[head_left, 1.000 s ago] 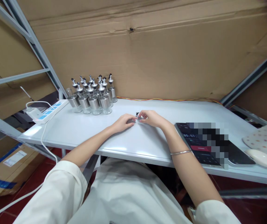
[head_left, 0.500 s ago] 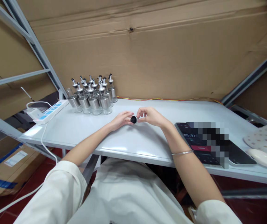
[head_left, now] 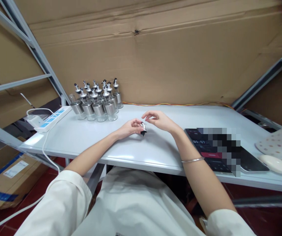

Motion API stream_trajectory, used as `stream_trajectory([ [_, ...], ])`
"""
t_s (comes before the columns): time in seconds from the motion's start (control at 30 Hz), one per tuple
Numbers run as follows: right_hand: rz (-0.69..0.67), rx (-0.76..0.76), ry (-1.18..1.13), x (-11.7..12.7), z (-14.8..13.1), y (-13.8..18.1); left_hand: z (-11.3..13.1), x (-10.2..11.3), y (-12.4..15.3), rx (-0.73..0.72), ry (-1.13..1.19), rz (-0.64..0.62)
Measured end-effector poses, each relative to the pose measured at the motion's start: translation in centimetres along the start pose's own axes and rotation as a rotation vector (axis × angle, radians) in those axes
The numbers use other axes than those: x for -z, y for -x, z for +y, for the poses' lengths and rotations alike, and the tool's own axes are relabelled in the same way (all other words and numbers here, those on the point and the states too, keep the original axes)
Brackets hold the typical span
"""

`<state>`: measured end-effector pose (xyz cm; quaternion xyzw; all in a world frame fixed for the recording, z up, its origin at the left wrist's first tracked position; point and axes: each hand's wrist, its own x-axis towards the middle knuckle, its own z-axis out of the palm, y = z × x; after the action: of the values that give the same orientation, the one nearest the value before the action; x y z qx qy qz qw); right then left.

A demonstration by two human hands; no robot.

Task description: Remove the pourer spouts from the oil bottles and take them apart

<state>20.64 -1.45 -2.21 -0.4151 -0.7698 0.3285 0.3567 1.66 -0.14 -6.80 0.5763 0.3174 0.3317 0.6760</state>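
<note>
My left hand (head_left: pixel 130 127) pinches a bottle pourer (head_left: pixel 143 128) above the white table. The pourer's silver top points up and its black ribbed stopper points down. Just right of it, my right hand (head_left: pixel 157 120) hovers with fingers loosely bent and apart, seemingly holding nothing. Several glass bottles with steel sleeves (head_left: pixel 98 108) stand in a cluster at the back left, most topped by silver and black pourers. One bottle (head_left: pixel 77 108) at the cluster's left has a bare glass neck.
On the left edge of the table (head_left: pixel 160 154) lies a white power strip (head_left: pixel 48 124) with a plugged-in charger. A tablet with a timer (head_left: pixel 211 155), partly pixelated, a cream oval object (head_left: pixel 276 164) and a dotted item (head_left: pixel 281 142) lie right. Cardboard (head_left: pixel 155 65) walls the back.
The pourer has turned from its black end facing me to upright, stopper down, in my left hand. My right hand has come off it, fingers loosened.
</note>
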Motion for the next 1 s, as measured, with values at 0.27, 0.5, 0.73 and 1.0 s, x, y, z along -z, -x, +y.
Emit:
stream_trajectory([
  [0.27,0.284,-0.204,0.481,2.6,3.2,0.0,0.1,-0.4,0.0,-0.046,-0.115,-0.053],
  [0.5,-0.011,-0.261,0.684,2.7,6.8,-0.1,0.3,-0.7,-0.1,-0.012,-0.004,0.011],
  [0.73,-0.047,-0.264,0.671,2.0,6.5,-0.1,0.3,-0.6,0.0,-0.018,0.020,0.001],
  [1.0,-0.075,-0.253,0.524,1.9,3.4,0.1,0.6,-0.8,0.2,0.002,-0.045,0.006],
])
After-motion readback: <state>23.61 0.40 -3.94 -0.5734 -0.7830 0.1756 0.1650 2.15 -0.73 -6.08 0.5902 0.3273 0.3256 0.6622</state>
